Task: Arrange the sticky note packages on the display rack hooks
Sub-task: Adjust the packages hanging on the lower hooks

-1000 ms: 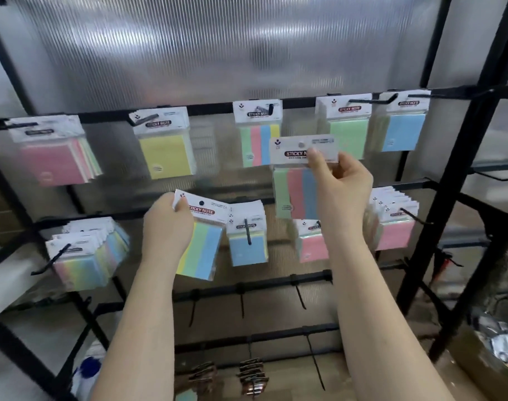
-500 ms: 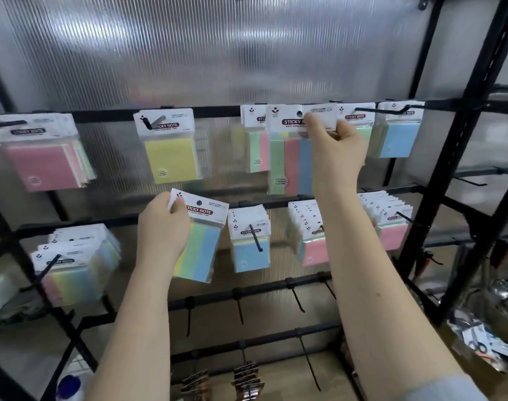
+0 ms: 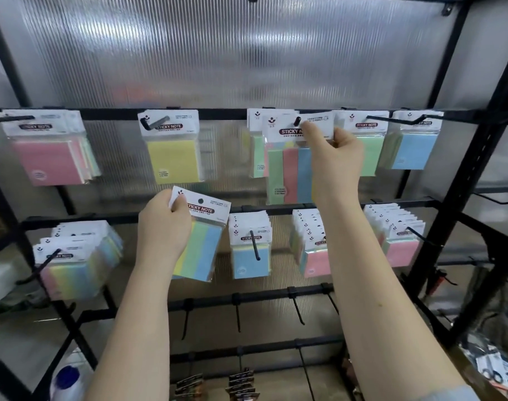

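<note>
Stood across the whole view: black display rack [image 3: 489,117], top rail holding five hooks of sticky note packages, middle rail four fuller hooks, lower rails mostly bare hooks. Behind it, ribbed translucent panel [image 3: 218,53].

Reached up to the top rail: right hand [image 3: 335,160], fingers and thumb pinched on the header card of a striped green, pink and blue package [image 3: 287,166]. A second before, held well below the rail, level with the middle row; half a second before, lifted to hook height; now threaded, with the hook tip [image 3: 297,122] showing through the card's hole, in front of a matching package already hung. Probably only a push back and a release left for this one.

Held lower, just left of the middle rail's blue stack [image 3: 250,250]: left hand [image 3: 163,227], fingers curled round the header corner of a second striped package [image 3: 200,235], barely moved over that second, not yet hung and likely next.
</note>
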Demonstrator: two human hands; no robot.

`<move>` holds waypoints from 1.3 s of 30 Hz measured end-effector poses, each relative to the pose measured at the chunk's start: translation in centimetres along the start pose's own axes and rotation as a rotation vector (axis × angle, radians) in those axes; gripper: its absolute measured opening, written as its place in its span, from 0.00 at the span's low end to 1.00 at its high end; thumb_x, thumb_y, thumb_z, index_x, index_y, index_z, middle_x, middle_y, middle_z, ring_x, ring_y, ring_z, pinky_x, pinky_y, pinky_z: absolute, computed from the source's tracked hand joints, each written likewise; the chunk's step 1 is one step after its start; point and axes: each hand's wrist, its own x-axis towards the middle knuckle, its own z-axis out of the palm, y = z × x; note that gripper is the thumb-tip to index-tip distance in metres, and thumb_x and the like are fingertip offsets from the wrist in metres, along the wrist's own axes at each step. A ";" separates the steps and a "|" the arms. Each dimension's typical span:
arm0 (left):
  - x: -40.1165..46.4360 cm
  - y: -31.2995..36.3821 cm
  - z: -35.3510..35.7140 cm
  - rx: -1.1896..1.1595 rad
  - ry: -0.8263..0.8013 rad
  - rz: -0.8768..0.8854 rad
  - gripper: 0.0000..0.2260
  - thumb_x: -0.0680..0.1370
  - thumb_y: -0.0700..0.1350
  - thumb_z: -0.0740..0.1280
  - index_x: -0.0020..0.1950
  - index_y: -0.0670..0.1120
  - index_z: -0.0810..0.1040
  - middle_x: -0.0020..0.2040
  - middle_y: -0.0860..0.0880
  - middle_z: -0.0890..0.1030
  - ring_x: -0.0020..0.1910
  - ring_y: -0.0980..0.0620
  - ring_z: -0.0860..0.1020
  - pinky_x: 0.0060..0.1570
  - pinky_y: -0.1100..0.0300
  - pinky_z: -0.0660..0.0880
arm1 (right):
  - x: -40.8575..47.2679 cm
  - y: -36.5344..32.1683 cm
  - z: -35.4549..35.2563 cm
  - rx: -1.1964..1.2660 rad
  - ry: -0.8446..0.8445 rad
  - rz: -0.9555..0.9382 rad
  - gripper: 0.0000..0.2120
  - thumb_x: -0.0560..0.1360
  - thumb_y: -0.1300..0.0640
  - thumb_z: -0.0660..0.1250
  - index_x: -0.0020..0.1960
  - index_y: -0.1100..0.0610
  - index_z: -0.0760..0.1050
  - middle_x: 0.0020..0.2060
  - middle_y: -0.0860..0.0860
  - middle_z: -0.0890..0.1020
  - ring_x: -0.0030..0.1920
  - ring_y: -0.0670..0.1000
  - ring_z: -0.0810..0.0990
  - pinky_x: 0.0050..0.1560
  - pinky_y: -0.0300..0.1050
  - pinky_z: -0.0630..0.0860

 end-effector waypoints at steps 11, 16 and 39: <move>-0.5 0.5 0.1 0.023 0.099 -0.054 0.15 0.81 0.45 0.55 0.34 0.45 0.64 0.32 0.54 0.69 0.30 0.55 0.67 0.27 0.60 0.59 | 4.2 3.1 2.2 -0.124 -0.088 0.083 0.15 0.74 0.55 0.70 0.31 0.53 0.71 0.16 0.40 0.67 0.19 0.40 0.63 0.22 0.30 0.57; -1.0 0.9 0.4 0.021 0.151 -0.066 0.14 0.81 0.45 0.55 0.34 0.46 0.66 0.32 0.56 0.71 0.31 0.57 0.68 0.28 0.60 0.60 | 6.3 4.1 3.2 -0.201 -0.073 0.067 0.21 0.72 0.56 0.71 0.28 0.52 0.63 0.21 0.43 0.63 0.20 0.43 0.61 0.23 0.33 0.56; 1.2 -0.4 -3.0 -0.075 0.123 0.081 0.14 0.81 0.45 0.56 0.45 0.37 0.72 0.36 0.50 0.74 0.30 0.59 0.68 0.28 0.69 0.63 | -2.2 8.3 1.8 -0.210 -0.064 0.175 0.13 0.75 0.58 0.67 0.59 0.56 0.79 0.48 0.44 0.81 0.48 0.40 0.78 0.49 0.30 0.72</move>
